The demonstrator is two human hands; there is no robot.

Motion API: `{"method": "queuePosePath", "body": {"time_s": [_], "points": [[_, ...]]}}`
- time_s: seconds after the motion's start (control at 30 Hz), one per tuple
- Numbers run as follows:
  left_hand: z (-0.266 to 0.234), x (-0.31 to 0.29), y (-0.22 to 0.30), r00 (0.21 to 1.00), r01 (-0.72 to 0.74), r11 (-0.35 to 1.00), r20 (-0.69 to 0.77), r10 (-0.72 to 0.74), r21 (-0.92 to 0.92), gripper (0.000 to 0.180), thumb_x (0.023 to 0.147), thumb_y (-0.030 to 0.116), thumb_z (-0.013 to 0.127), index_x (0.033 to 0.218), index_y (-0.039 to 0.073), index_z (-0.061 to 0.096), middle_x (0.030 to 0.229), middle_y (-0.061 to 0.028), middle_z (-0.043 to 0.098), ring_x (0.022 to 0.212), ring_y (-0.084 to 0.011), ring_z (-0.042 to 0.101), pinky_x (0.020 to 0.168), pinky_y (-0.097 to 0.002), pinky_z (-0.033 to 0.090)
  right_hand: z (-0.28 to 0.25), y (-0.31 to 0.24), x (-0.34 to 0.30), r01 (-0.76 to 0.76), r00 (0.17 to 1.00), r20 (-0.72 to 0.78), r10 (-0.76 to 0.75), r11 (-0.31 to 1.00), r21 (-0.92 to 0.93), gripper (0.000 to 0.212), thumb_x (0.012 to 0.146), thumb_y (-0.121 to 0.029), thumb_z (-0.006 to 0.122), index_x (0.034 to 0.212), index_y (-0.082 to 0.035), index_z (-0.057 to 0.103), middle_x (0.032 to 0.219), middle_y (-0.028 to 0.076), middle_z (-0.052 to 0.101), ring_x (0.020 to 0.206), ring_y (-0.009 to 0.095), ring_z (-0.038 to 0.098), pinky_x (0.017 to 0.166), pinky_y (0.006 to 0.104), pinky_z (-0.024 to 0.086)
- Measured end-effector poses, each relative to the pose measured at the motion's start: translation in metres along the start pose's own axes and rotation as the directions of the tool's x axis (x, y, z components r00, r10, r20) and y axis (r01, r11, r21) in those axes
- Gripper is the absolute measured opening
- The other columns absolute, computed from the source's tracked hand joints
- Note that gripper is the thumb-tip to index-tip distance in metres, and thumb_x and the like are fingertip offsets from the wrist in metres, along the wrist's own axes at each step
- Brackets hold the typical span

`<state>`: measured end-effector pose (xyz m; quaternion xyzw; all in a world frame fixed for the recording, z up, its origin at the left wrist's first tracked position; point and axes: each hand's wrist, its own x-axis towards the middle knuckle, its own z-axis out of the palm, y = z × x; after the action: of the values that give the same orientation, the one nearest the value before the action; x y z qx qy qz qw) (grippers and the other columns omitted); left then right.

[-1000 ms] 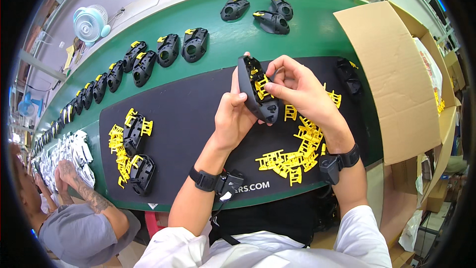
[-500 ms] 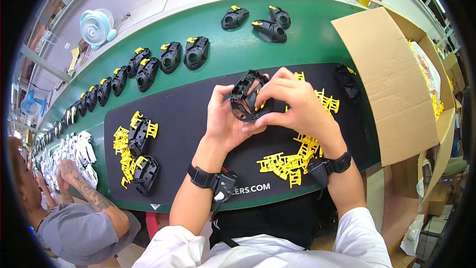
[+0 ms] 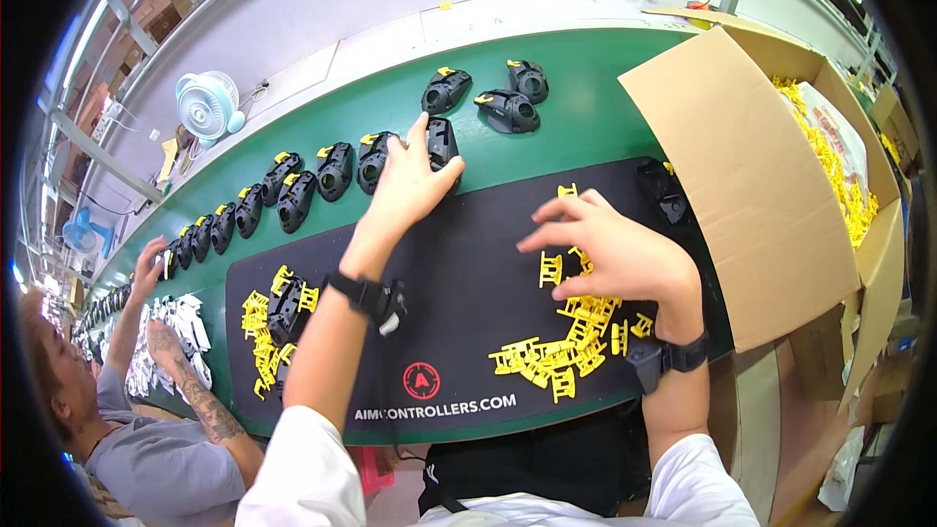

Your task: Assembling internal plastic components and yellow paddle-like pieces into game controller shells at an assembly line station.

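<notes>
My left hand (image 3: 405, 181) reaches to the mat's back edge. Its thumb and fingers are around a black plastic shell (image 3: 442, 141), at the right end of a row of similar shells with yellow parts. Above the mat's right side hovers my right hand (image 3: 615, 249), fingers spread and holding nothing. Under and beside it lies a loose pile of small yellow plastic frames (image 3: 576, 332). More yellow frames (image 3: 256, 332) lie on the mat's left side, next to another black shell (image 3: 284, 310). My left forearm partly hides that area.
An open cardboard box (image 3: 742, 185) holding yellow parts stands at the right. Three shells (image 3: 508, 109) sit at the back. Another shell (image 3: 662, 190) lies on the mat's far right corner. At left, a co-worker (image 3: 156, 439) handles white parts (image 3: 176, 342). A fan (image 3: 207, 105) stands behind.
My left hand has carried the black shell from over the mat's middle to the row at the back. My right hand has let go of it and opened over the yellow frames.
</notes>
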<state>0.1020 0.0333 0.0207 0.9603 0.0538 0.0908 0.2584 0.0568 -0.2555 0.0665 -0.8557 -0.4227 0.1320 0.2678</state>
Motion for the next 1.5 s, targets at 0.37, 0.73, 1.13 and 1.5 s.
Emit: {"method": "queuePosePath", "body": {"time_s": [0.37, 0.73, 1.13, 1.5], "points": [[0.042, 0.189, -0.046, 0.995, -0.103, 0.926, 0.04, 0.095, 0.364, 0.09, 0.077, 0.045, 0.079, 0.149, 0.004, 0.046, 0.136, -0.0313, 0.055, 0.128, -0.0472, 0.052, 0.105, -0.053, 0.048, 0.022, 0.006, 0.02, -0.14, 0.985, -0.079, 0.153, 0.978, 0.156, 0.019, 0.08, -0.001, 0.075, 0.097, -0.003, 0.069, 0.106, 0.011, 0.061, 0.107, 0.031, 0.059, 0.097, 0.039, 0.05], [-0.034, 0.061, 0.004, 0.992, 0.048, 0.506, 0.098, 0.073, -0.861, 0.083, 0.083, 0.015, 0.079, 0.151, -0.004, 0.036, 0.124, -0.0138, 0.061, 0.111, -0.0232, 0.065, 0.101, -0.0436, 0.05, 0.015, 0.001, 0.032, 0.064, 0.842, -0.465, 0.272, 0.807, 0.587, 0.018, 0.084, 0.003, 0.074, 0.099, -0.003, 0.065, 0.095, 0.007, 0.074, 0.093, 0.015, 0.073, 0.079, 0.0275, 0.058], [0.011, -0.108, 0.029, 0.958, 0.08, 0.046, 0.09, 0.273, -0.996, 0.095, 0.078, -0.009, 0.079, 0.157, 0.008, 0.028, 0.146, -0.0087, 0.044, 0.139, -0.021, 0.046, 0.115, -0.0398, 0.044, 0.046, -0.023, 0.052, 0.178, 0.762, -0.612, 0.21, 0.841, 0.511, 0.01, 0.086, -0.001, 0.077, 0.095, -0.002, 0.075, 0.088, 0.005, 0.075, 0.079, 0.01, 0.07, 0.065, 0.0216, 0.052], [0.018, -0.113, 0.027, 0.953, 0.146, 0.009, 0.143, 0.266, -0.989, 0.096, 0.082, -0.002, 0.081, 0.159, 0.011, 0.025, 0.149, -0.008, 0.038, 0.142, -0.0221, 0.041, 0.114, -0.0397, 0.044, 0.054, -0.025, 0.054, 0.168, 0.631, -0.774, 0.058, 0.963, 0.209, 0.015, 0.081, 0.0, 0.081, 0.094, -0.005, 0.076, 0.082, 0.003, 0.068, 0.06, 0.011, 0.057, 0.055, 0.0247, 0.043]]}}
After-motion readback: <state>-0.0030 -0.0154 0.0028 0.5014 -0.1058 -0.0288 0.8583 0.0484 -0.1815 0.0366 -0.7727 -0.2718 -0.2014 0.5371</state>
